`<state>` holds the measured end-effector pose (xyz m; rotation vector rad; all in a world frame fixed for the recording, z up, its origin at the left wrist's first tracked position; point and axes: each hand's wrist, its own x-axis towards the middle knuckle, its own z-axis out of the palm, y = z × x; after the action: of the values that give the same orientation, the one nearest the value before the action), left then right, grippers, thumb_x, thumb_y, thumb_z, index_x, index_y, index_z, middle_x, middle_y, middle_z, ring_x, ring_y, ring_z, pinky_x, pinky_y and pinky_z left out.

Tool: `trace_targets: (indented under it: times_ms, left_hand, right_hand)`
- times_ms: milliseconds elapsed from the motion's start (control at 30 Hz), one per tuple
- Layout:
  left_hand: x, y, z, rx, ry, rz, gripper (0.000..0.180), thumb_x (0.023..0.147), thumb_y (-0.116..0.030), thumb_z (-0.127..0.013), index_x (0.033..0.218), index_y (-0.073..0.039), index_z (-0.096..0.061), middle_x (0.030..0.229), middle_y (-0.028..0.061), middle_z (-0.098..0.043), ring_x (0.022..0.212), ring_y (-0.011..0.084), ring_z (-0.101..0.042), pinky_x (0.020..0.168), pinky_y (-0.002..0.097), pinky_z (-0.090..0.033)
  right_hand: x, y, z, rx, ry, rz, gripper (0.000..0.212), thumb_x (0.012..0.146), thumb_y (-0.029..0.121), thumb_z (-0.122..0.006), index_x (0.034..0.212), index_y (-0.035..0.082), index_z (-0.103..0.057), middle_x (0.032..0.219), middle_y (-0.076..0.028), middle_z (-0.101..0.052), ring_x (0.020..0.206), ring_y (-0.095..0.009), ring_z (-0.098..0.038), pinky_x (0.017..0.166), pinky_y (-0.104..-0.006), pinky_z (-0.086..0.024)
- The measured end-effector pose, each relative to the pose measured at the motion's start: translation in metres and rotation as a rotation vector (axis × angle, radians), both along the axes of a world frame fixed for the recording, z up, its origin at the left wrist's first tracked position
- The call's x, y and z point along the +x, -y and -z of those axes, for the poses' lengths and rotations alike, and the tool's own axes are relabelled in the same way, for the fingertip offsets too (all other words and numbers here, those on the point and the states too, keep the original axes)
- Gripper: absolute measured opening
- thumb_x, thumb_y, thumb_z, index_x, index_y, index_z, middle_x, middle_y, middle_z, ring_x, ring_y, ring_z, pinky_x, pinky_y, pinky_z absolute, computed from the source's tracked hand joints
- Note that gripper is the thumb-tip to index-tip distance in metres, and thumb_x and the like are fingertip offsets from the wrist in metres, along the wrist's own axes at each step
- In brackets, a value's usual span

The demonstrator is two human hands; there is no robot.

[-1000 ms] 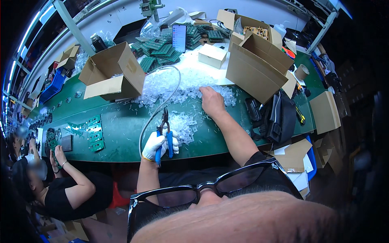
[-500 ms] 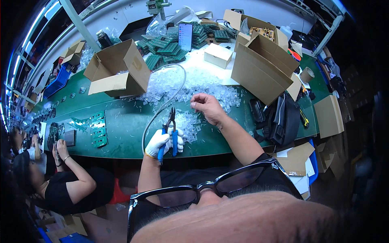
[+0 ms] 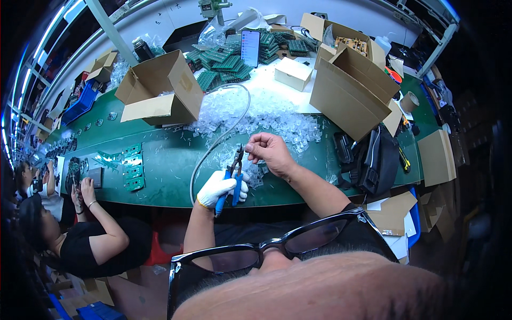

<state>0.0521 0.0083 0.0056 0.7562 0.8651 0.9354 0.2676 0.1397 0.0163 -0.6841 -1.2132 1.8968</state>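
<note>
My left hand [image 3: 214, 189], in a white knit glove, is closed round the blue handles of a pair of cutting pliers [image 3: 237, 186]. Their dark jaws point away from me and end beside the fingertips of my right hand [image 3: 274, 156]. That hand is bare, with thumb and fingers pinched together; whatever is between them is too small to make out. Under and beside the pliers lies a small heap of clear plastic pieces [image 3: 257, 177]. A much larger pile of the same clear pieces [image 3: 266, 113] spreads beyond my hands.
A grey hose [image 3: 212, 145] curves past my left hand. Open cardboard boxes stand left [image 3: 152, 109] and right [image 3: 341, 98]. Behind are stacked green circuit boards [image 3: 226, 58], a phone [image 3: 250, 48] and a white box [image 3: 293, 73]. A black bag [image 3: 376, 162] lies right; a co-worker [image 3: 104, 234] sits left.
The pliers in my left hand have moved up and right, and my right hand has come slightly nearer, so jaws and fingertips now meet closely. The whole view has shifted slightly.
</note>
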Motion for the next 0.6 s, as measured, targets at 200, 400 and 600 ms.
trace_targets:
  times_ms: [200,400,600]
  left_hand:
    - [0.002,0.000,-0.005,-0.002,-0.023,-0.008,0.062,0.089,-0.037,-0.083,0.129,0.008,-0.066,0.100,0.0143,-0.077,0.085,0.0229,-0.077,0.080,0.0396,-0.065]
    - [0.003,0.001,-0.008,-0.032,-0.043,-0.015,0.057,0.090,-0.033,-0.083,0.128,0.007,-0.067,0.099,0.0134,-0.076,0.084,0.0223,-0.076,0.079,0.0394,-0.065]
    - [0.004,0.000,-0.012,-0.072,-0.051,0.002,0.054,0.089,-0.030,-0.085,0.125,0.006,-0.068,0.096,0.0117,-0.076,0.081,0.0215,-0.075,0.076,0.0381,-0.065]
  right_hand:
    - [-0.003,0.007,-0.001,-0.037,0.000,0.045,0.020,0.099,0.012,-0.080,0.110,-0.001,-0.069,0.091,-0.007,-0.074,0.075,-0.014,-0.073,0.065,-0.0266,-0.059]
    - [-0.004,0.007,0.006,-0.018,-0.003,0.052,0.022,0.098,0.015,-0.081,0.108,0.000,-0.069,0.087,-0.006,-0.073,0.073,-0.013,-0.071,0.063,-0.0261,-0.058]
    - [0.008,-0.008,-0.004,-0.015,0.081,-0.053,0.022,0.096,0.015,-0.083,0.106,0.000,-0.070,0.084,-0.005,-0.073,0.070,-0.012,-0.070,0.061,-0.0254,-0.057]
